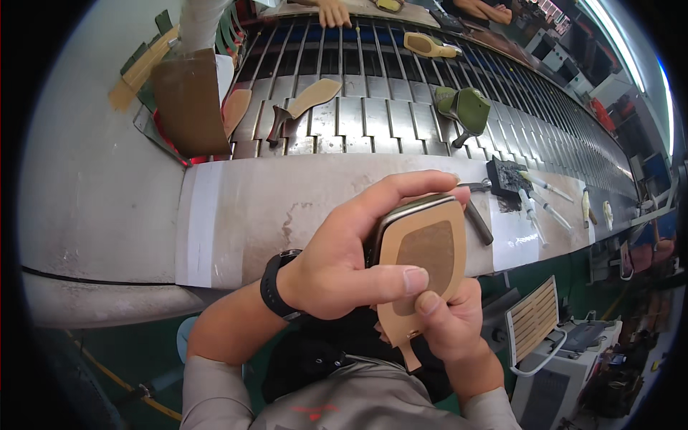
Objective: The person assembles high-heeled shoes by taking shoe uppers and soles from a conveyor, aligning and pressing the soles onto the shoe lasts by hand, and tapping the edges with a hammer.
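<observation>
Both my hands hold a high-heeled shoe (446, 269) above the near edge of the worktable, its sole turned up. The sole is tan with a brown patch in the middle, and the heel points down toward my body. My left hand (337, 269) is wrapped round the left side and toe, thumb lying on the sole. From the lower right, my right hand (455, 326) grips the shoe near the heel, its thumb pressed to the sole beside the left thumb. The shoe's upper is mostly hidden. Just beyond it lies a hammer (478, 223), partly covered.
Past the table runs a metal slat conveyor (358, 118) carrying a tan-soled shoe (315, 98), a green shoe (469, 111) and another shoe (424, 44). A black block (504, 179) and several syringes (550, 209) lie at right. Another person's hand (333, 13) rests across the conveyor.
</observation>
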Available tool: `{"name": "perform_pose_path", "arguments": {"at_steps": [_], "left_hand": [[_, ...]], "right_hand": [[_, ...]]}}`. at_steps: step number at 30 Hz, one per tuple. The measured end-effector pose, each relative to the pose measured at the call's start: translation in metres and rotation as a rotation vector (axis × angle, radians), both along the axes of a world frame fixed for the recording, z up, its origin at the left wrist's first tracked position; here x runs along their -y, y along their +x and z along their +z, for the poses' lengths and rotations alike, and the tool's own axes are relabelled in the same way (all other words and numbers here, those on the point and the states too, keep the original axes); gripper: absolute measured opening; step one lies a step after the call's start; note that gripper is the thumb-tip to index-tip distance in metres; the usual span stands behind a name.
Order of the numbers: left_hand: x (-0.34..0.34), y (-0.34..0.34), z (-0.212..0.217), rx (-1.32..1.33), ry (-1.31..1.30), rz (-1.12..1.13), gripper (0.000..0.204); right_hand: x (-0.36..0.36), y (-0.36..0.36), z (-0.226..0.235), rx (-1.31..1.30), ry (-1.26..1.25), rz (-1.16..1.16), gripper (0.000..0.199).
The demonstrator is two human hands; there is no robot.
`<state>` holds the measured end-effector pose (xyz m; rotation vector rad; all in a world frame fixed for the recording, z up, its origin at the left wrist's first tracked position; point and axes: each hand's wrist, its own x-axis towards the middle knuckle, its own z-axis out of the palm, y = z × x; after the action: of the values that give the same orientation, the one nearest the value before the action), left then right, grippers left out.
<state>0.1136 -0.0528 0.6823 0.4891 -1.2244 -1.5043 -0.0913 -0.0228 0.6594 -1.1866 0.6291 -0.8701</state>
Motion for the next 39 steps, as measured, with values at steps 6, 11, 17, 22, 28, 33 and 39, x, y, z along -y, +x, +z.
{"name": "perform_pose_path", "arguments": {"at_steps": [6,11,17,22,28,33,39], "left_hand": [[0.017,-0.004,-0.004,0.004,0.045,-0.04,0.087],[0.021,-0.006,-0.008,-0.092,0.046,-0.091,0.1],[0.024,-0.011,-0.003,0.024,0.024,-0.017,0.081],[0.04,-0.012,-0.011,0.001,-0.04,-0.003,0.073],[0.052,-0.009,-0.022,0.026,-0.132,-0.043,0.075],[0.048,-0.007,-0.024,-0.014,-0.139,-0.033,0.065],[0.034,0.006,-0.022,0.025,-0.084,-0.07,0.093]], "right_hand": [[0.01,-0.009,0.009,0.032,0.116,0.0,0.034],[0.013,-0.007,0.011,0.014,0.077,-0.019,0.036],[0.019,-0.011,0.013,-0.021,0.056,-0.036,0.039],[0.034,-0.016,0.014,0.017,0.147,-0.038,0.04],[0.044,-0.019,0.012,0.035,0.144,-0.036,0.039],[0.041,-0.016,0.017,-0.039,0.122,-0.09,0.037],[0.036,-0.009,0.024,-0.127,0.105,-0.069,0.037]]}}
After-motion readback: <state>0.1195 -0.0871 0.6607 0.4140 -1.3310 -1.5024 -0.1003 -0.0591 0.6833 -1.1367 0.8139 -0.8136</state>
